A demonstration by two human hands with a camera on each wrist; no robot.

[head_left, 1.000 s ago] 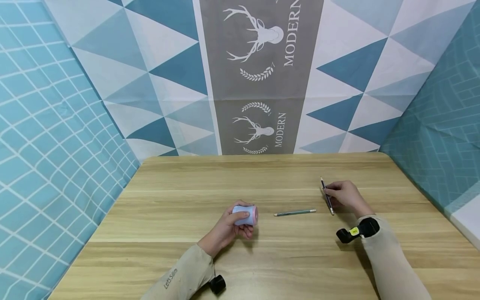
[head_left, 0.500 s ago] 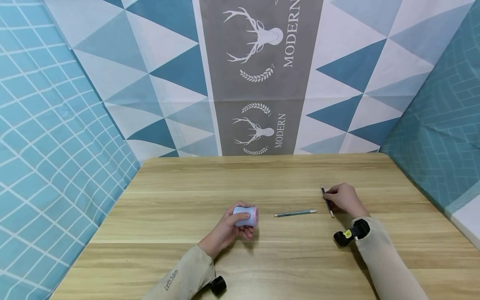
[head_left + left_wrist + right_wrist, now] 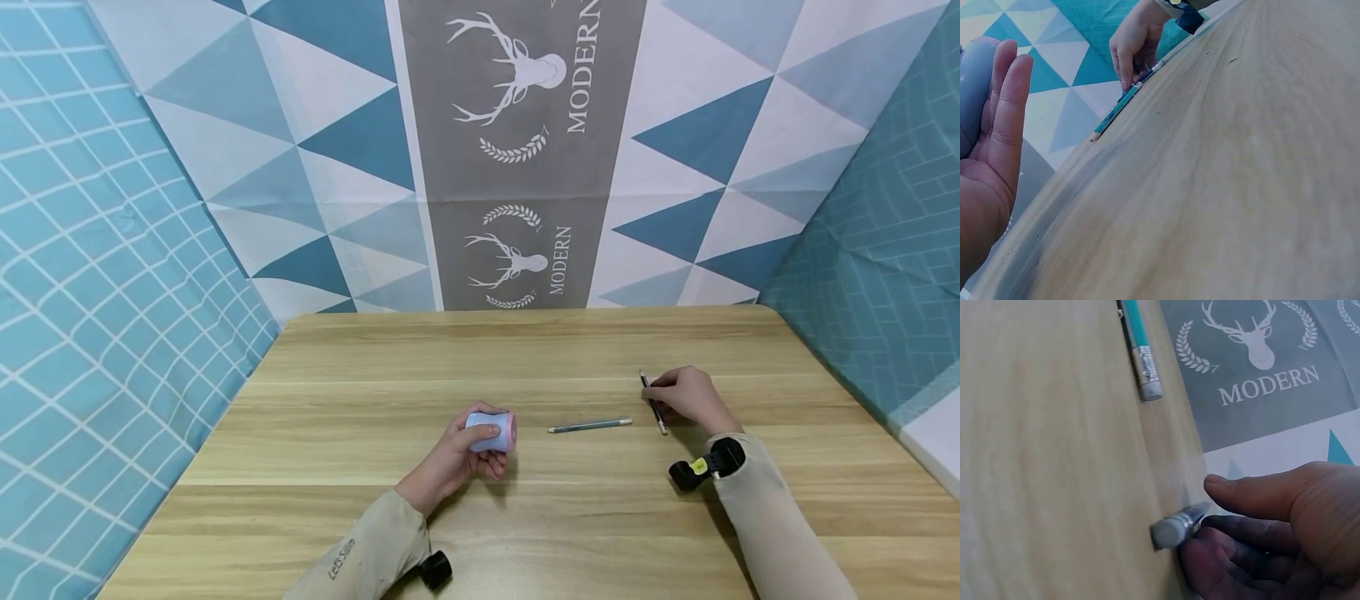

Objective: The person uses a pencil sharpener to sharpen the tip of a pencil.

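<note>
My left hand point(image 3: 472, 442) grips a small light-blue, waisted pencil sharpener point(image 3: 483, 432) with a pink end, held on its side above the table. In the left wrist view the sharpener point(image 3: 974, 90) is cut off by the frame edge. At the right, my right hand point(image 3: 690, 396) pinches a dark pencil point(image 3: 657, 414) between thumb and fingers, the fingertips low over the wood. Its eraser end point(image 3: 1169, 534) points at the right wrist camera; the fingers hide part of the shaft. Between the hands a teal pencil point(image 3: 590, 426) lies on the table, its eraser end point(image 3: 1150, 390) towards the right hand.
The wooden table point(image 3: 360, 367) reaches back to a patterned wall cloth point(image 3: 517, 167). Blue grid cloth point(image 3: 112, 275) hangs on the left and teal cloth point(image 3: 885, 233) on the right. A white surface point(image 3: 937, 442) borders the table's right side.
Over the last second my right hand has shifted slightly left, and the dark pencil's far end has come down a little. My left hand and the sharpener have stayed still.
</note>
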